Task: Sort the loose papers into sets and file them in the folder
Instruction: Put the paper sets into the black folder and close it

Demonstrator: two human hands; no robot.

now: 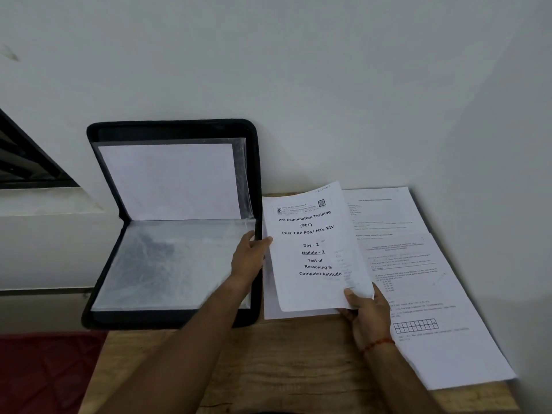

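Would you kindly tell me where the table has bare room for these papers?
Bare wood lies along the near edge of the table, between the open folder, the loose sheets on the right and the held PET papers. Sheets crowd the right; the folder fills the left.

The black folder (173,129) looks cloth-edged, its clear plastic sleeves (179,264) glossy and crinkled. The printed booklet (313,249) is matt white paper; the table (283,369) is matt, grained wood.
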